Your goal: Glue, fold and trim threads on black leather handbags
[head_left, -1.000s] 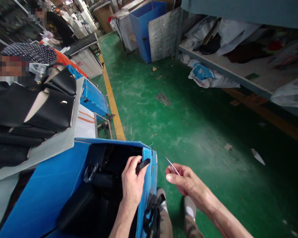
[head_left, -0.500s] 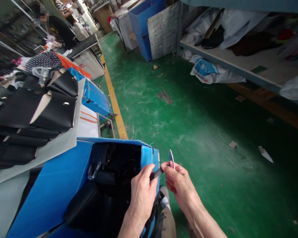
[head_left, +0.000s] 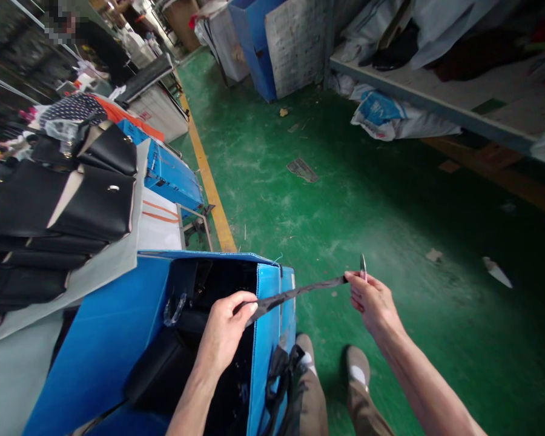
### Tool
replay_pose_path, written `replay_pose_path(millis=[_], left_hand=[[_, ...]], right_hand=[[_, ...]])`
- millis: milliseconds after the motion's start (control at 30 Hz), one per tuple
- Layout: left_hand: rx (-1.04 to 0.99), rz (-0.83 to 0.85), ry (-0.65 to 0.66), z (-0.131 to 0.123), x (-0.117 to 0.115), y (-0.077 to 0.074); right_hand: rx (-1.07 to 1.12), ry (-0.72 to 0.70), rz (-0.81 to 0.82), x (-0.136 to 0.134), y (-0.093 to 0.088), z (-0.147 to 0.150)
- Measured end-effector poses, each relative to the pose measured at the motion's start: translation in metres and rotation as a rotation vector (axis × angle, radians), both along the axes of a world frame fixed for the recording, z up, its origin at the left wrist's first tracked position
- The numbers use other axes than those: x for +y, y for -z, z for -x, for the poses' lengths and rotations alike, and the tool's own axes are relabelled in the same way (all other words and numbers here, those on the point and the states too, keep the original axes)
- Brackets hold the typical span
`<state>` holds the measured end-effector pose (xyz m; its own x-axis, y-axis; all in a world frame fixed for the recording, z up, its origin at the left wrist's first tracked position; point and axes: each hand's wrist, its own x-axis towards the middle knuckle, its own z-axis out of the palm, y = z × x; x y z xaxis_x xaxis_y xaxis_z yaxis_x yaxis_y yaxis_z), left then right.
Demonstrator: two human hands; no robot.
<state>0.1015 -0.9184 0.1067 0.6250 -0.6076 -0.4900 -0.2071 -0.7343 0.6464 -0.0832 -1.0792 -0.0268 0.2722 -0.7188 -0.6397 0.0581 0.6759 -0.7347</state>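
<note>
A thin black fabric strip (head_left: pixel 302 290) is stretched between my two hands, passing over the rim of a blue corrugated box (head_left: pixel 104 327). My left hand (head_left: pixel 224 333) pinches its wider end above the box opening. At the other end, my right hand (head_left: pixel 375 303) grips the strip between thumb and finger. That same hand also holds a small tool with a pointed metal tip (head_left: pixel 363 263); its lower part is hidden in the fingers. Inside the box lie black leather-like bags (head_left: pixel 157 369) and a piece wrapped in clear plastic (head_left: pixel 175 310).
Black bags (head_left: pixel 95 200) are stacked on a table at left. More black straps (head_left: pixel 279 369) hang on the box's near side. A shelf (head_left: pixel 418 100) with plastic-wrapped goods stands at right. Scraps (head_left: pixel 302 169) litter the green floor. A person (head_left: pixel 102 51) is at the far left.
My hands have moved apart, the left one leftward over the box and the right one to the right and up. The strip between them now shows at length, drawn out nearly straight.
</note>
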Motion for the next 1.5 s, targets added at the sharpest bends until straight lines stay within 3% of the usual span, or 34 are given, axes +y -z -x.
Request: replay_pose_path(millis=[67,133,233,367,500,600,667,900,1033,1200,1333,1500], left_hand=[[-0.046,-0.027,0.042,0.01,0.0,-0.002],[-0.015,-0.071,0.179,0.021,0.004,-0.009],[-0.042,-0.09,0.35,0.033,0.008,-0.02],[-0.212,0.037,0.188,0.033,-0.006,-0.025],[0.086,0.156,-0.037,0.033,-0.036,-0.007],[0.381,0.286,-0.157,0.038,-0.044,0.01],[0.459,0.336,-0.224,0.041,-0.043,0.018],[0.358,0.391,-0.489,0.046,-0.034,0.025],[0.038,0.403,-0.49,0.049,-0.035,0.027],[-0.528,0.344,-0.304,0.046,-0.025,0.038],[-0.675,0.312,-0.302,0.039,-0.021,0.052],[-0.607,0.329,-0.334,0.037,-0.023,0.06]], right_hand=[[0.022,-0.02,0.017,-0.001,0.004,-0.002],[0.022,-0.086,0.028,-0.005,0.001,-0.005],[-0.03,-0.286,0.047,-0.012,-0.019,-0.012],[-0.119,-0.735,0.187,-0.017,-0.058,-0.029],[-0.256,-0.908,0.223,-0.01,-0.077,-0.047],[-0.403,-0.879,0.14,0.0,-0.075,-0.057],[-0.467,-0.825,0.085,0.007,-0.072,-0.06],[-0.238,-0.599,0.053,0.032,-0.069,-0.057],[-0.137,-0.532,0.267,0.047,-0.072,-0.052],[0.079,-0.74,0.461,0.05,-0.079,-0.045],[-0.01,-0.79,0.39,0.047,-0.075,-0.05],[-0.172,-0.59,0.072,0.049,-0.072,-0.067]])
